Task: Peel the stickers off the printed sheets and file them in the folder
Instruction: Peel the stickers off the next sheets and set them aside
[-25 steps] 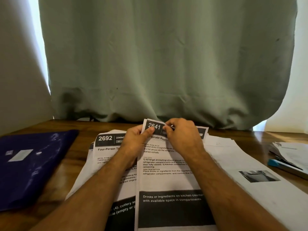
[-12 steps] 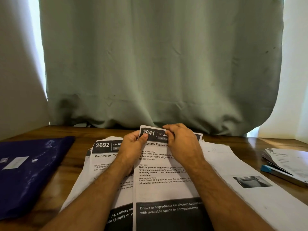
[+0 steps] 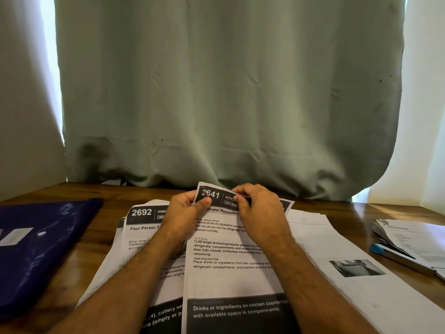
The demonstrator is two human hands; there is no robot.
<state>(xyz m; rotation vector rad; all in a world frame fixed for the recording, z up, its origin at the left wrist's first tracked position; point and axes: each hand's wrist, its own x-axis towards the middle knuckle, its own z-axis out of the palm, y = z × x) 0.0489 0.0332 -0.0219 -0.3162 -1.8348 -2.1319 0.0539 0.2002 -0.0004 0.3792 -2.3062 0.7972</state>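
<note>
The thin, creased sheet headed 2641 (image 3: 231, 261) lay on the glossy wooden table (image 3: 79, 268), overlapping the sheet headed 2692 (image 3: 142, 227) to its left. The left hand (image 3: 185, 213) pinched its upturned top-left corner, thumb on the dark header band. The right hand (image 3: 260, 213) curled its fingers (image 3: 240, 190) at the top edge, pinching there. Far left of the 2641 sheet lay the flat, shiny dark-blue folder (image 3: 41, 249). Compared with half a second earlier, the top edge was lifted higher.
</note>
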